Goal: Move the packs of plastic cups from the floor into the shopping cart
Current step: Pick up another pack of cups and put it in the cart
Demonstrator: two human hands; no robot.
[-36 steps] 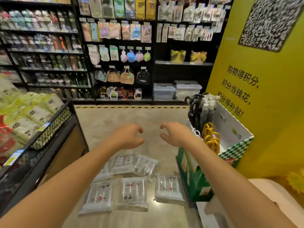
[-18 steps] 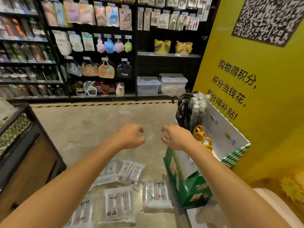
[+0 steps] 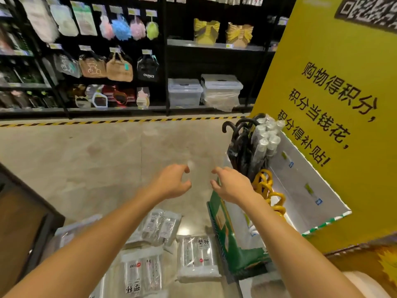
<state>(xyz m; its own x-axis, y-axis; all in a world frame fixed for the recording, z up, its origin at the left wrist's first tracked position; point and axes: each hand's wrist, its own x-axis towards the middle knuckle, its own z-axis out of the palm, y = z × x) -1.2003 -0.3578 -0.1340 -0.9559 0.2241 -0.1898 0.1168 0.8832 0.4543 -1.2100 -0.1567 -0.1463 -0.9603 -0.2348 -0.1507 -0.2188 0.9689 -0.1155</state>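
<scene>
Several clear packs of plastic cups lie flat on the floor under my arms: one by the green box (image 3: 197, 258), one nearer me (image 3: 141, 274), and a crumpled pair behind them (image 3: 161, 225). My left hand (image 3: 171, 182) and my right hand (image 3: 231, 184) are stretched out side by side well above the packs, fingers curled and apart, holding nothing. No shopping cart is in view.
A green-and-white cardboard display box (image 3: 232, 244) with umbrellas (image 3: 242, 138) stands right of the packs against a yellow sign (image 3: 335, 104). A dark display stand (image 3: 19, 222) sits at the left. Shelves of bags and clear bins (image 3: 184, 91) line the back behind yellow-black floor tape.
The view has swung to the right: the stand with green packets has slid out at the left and the umbrella box sits more central. Both hands keep their empty, curled pose.
</scene>
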